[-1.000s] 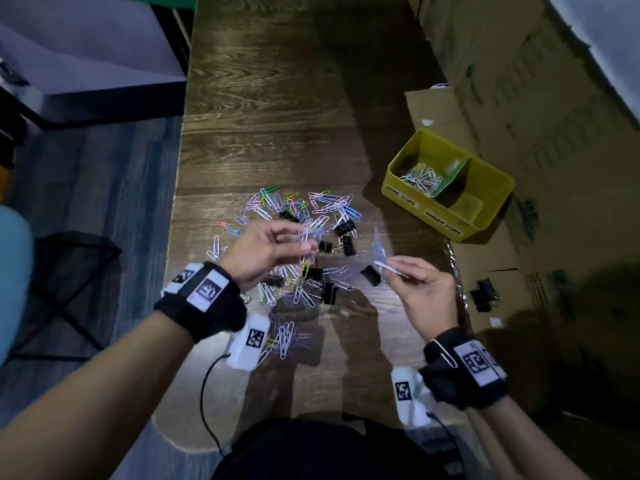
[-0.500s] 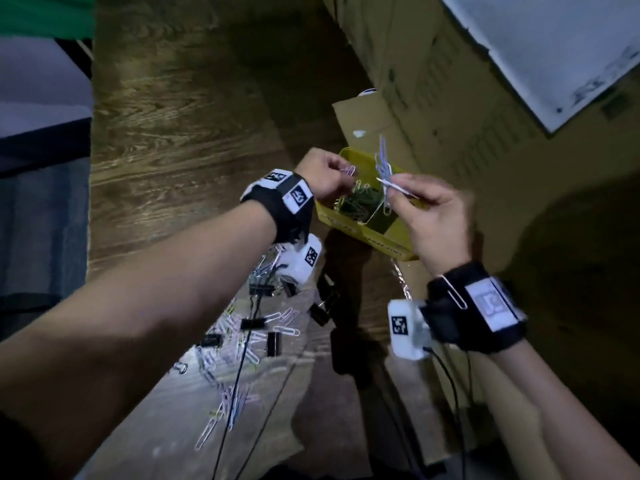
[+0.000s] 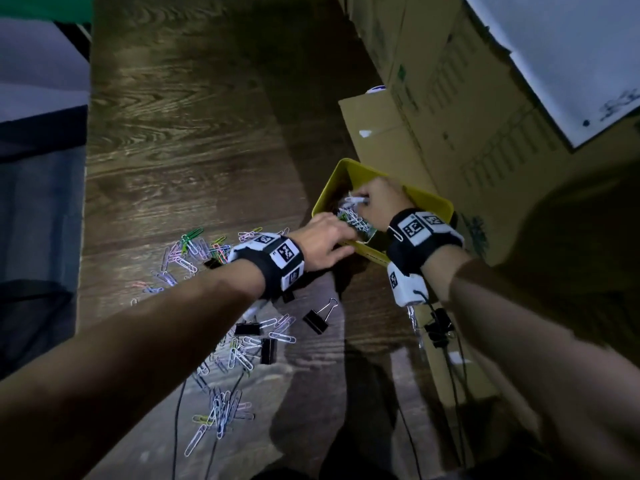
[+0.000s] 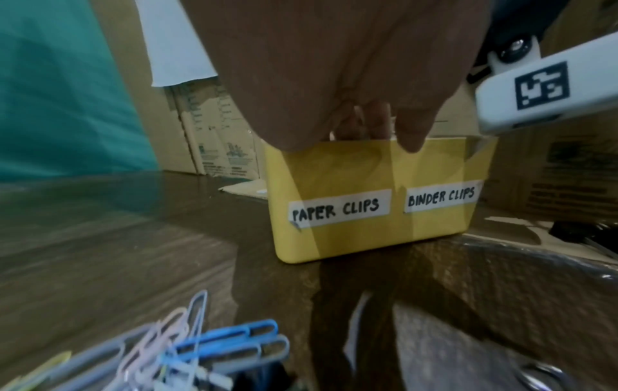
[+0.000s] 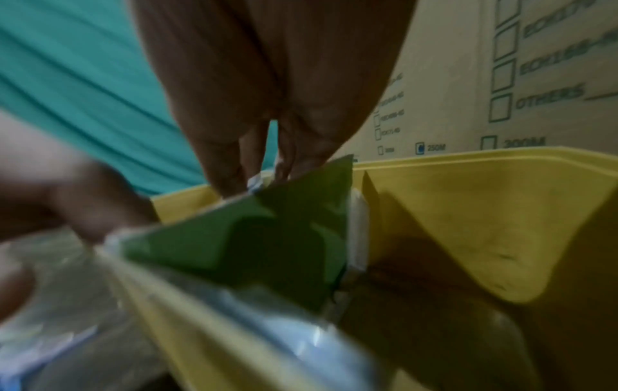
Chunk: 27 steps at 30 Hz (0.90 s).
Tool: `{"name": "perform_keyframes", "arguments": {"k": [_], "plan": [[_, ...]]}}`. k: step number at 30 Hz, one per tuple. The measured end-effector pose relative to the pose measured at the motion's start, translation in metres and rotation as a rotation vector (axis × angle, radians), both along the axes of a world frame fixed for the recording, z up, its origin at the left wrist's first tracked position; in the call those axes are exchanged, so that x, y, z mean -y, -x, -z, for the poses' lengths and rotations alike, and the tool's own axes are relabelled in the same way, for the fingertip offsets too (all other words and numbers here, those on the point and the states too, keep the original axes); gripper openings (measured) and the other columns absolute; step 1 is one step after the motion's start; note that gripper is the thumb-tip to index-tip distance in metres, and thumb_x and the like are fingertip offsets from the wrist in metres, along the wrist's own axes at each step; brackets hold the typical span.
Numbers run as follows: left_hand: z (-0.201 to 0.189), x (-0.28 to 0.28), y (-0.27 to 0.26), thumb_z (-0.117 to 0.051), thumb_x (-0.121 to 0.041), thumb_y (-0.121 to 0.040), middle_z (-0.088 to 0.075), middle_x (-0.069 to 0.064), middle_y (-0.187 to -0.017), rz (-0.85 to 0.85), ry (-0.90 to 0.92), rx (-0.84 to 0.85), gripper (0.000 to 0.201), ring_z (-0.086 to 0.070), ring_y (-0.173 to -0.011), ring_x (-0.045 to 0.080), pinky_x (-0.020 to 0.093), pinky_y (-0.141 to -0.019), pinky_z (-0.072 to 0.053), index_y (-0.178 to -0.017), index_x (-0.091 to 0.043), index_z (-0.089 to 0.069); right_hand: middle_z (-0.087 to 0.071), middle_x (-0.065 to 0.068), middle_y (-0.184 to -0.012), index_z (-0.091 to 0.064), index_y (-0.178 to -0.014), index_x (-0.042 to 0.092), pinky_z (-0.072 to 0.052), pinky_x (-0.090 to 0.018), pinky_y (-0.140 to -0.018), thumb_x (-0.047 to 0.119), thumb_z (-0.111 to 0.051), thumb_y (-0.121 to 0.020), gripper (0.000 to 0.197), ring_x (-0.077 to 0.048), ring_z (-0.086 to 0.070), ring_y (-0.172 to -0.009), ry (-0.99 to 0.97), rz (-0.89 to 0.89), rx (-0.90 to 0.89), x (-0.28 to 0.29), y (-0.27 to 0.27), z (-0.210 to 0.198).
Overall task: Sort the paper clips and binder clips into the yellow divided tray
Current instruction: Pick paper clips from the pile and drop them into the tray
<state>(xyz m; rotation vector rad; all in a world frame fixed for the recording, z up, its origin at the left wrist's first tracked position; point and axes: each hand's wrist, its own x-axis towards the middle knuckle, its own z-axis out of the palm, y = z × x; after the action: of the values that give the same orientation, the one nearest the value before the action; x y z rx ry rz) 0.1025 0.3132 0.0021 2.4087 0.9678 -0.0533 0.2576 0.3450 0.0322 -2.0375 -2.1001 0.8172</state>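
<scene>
The yellow divided tray (image 3: 431,202) stands at the table's right edge; in the left wrist view its front (image 4: 361,238) bears the labels PAPER CLIPS and BINDER CLIPS. My right hand (image 3: 360,201) is down in the left compartment and pinches a few white paper clips (image 3: 354,199). A heap of paper clips (image 3: 355,221) lies beneath it, beside the green divider (image 5: 267,238). My left hand (image 3: 346,237) reaches over the near rim with its fingers stretched out, and I see nothing in it. Loose paper clips (image 3: 242,351) and black binder clips (image 3: 315,321) lie scattered on the wooden table (image 3: 180,140).
Cardboard boxes (image 3: 450,98) rise right behind and beside the tray. A flat cardboard piece holds more binder clips (image 3: 438,329) under my right wrist. Thin cables (image 3: 176,427) trail across the near table. The table's left edge drops to a dark floor.
Both hands have dropped from above the tray into its left compartment. The right hand brought its paper clips down with it. The clips in the left hand are no longer seen.
</scene>
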Motion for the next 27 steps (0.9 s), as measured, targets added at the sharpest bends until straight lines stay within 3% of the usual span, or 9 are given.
{"name": "perform_keyframes", "arguments": {"k": [6,10,13,15,17,19,21,24,27], "plan": [[-0.003,0.028,0.008,-0.051,-0.009,-0.09,-0.061,0.006,-0.12,0.032,0.147,0.098,0.033,-0.049,-0.116,0.023,0.035,-0.109,-0.019,-0.123,-0.012,-0.057,-0.056,-0.012,-0.132,-0.058,-0.128,0.014,-0.043,-0.03,-0.097,0.018,-0.063,-0.088,0.04,-0.026,-0.056,-0.116,0.037,-0.093,0.025,0.039,0.004,0.006],[-0.022,0.053,0.033,-0.052,-0.007,-0.089,-0.058,0.004,-0.126,-0.039,0.14,0.327,0.035,-0.052,-0.116,0.017,0.029,-0.104,-0.037,-0.122,-0.017,-0.058,-0.061,-0.011,-0.124,-0.064,-0.118,0.014,-0.041,-0.031,-0.099,0.013,-0.061,-0.088,0.03,-0.025,-0.055,-0.115,-0.077,-0.059,-0.086,0.072,0.009,0.0],[-0.033,0.087,0.07,-0.055,-0.013,-0.089,-0.064,-0.001,-0.109,-0.226,0.087,0.441,0.025,-0.058,-0.1,0.01,0.022,-0.091,-0.044,-0.112,-0.018,-0.063,-0.062,-0.002,-0.108,-0.067,-0.112,0.014,-0.04,-0.022,-0.092,0.01,-0.06,-0.087,0.027,-0.014,-0.056,-0.099,-0.26,-0.043,-0.244,0.11,0.023,-0.017],[-0.031,0.121,0.105,-0.057,-0.017,-0.089,-0.065,-0.009,-0.095,-0.308,0.227,0.336,0.019,-0.059,-0.085,-0.001,0.016,-0.078,-0.047,-0.106,-0.019,-0.066,-0.058,0.006,-0.097,-0.069,-0.106,0.016,-0.041,-0.018,-0.082,0.012,-0.061,-0.087,0.021,-0.005,-0.053,-0.084,-0.239,-0.06,-0.325,0.144,0.038,-0.023],[-0.017,0.16,0.141,-0.057,-0.02,-0.089,-0.067,-0.012,-0.093,-0.297,0.423,0.121,0.017,-0.058,-0.079,-0.007,0.013,-0.073,-0.047,-0.098,-0.03,-0.066,-0.063,0.006,-0.093,-0.071,-0.1,0.017,-0.043,-0.017,-0.076,0.016,-0.063,-0.087,0.016,-0.004,-0.056,-0.079,-0.046,-0.154,-0.38,0.18,0.057,-0.018],[-0.003,0.197,0.17,-0.052,-0.016,-0.087,-0.07,0.0,-0.092,-0.255,0.609,-0.09,0.025,-0.058,-0.073,-0.001,0.015,-0.067,-0.046,-0.083,-0.037,-0.065,-0.07,0.0,-0.095,-0.071,-0.099,0.014,-0.043,-0.016,-0.075,0.017,-0.062,-0.088,0.015,-0.01,-0.062,-0.083,0.227,-0.326,-0.372,0.214,0.082,-0.003],[0.001,0.229,0.185,-0.052,-0.018,-0.088,-0.069,0.006,-0.094,-0.224,0.715,-0.342,0.018,-0.055,-0.073,0.006,0.007,-0.056,-0.036,-0.087,-0.025,-0.068,-0.071,-0.007,-0.102,-0.07,-0.102,0.009,-0.043,-0.018,-0.078,0.018,-0.061,-0.089,0.018,-0.019,-0.065,-0.092,0.451,-0.497,-0.292,0.242,0.105,0.012],[0.006,0.263,0.194,-0.057,-0.03,-0.083,-0.069,0.003,-0.095,-0.18,0.699,-0.527,0.024,-0.057,-0.078,0.01,0.008,-0.052,-0.034,-0.096,-0.013,-0.068,-0.068,-0.01,-0.109,-0.065,-0.111,0.01,-0.048,-0.025,-0.083,0.023,-0.06,-0.089,0.025,-0.025,-0.063,-0.098,0.598,-0.601,-0.18,0.273,0.133,0.038],[0.015,0.273,0.191,-0.048,-0.018,-0.08,-0.068,0.005,-0.089,-0.256,0.562,-0.456,0.022,-0.061,-0.084,0.02,0.018,-0.063,-0.035,-0.091,-0.014,-0.067,-0.059,-0.012,-0.122,-0.056,-0.124,0.018,-0.047,-0.035,-0.095,0.023,-0.059,-0.088,0.037,-0.026,-0.057,-0.107,0.571,-0.54,-0.135,0.287,0.151,0.061]]}}
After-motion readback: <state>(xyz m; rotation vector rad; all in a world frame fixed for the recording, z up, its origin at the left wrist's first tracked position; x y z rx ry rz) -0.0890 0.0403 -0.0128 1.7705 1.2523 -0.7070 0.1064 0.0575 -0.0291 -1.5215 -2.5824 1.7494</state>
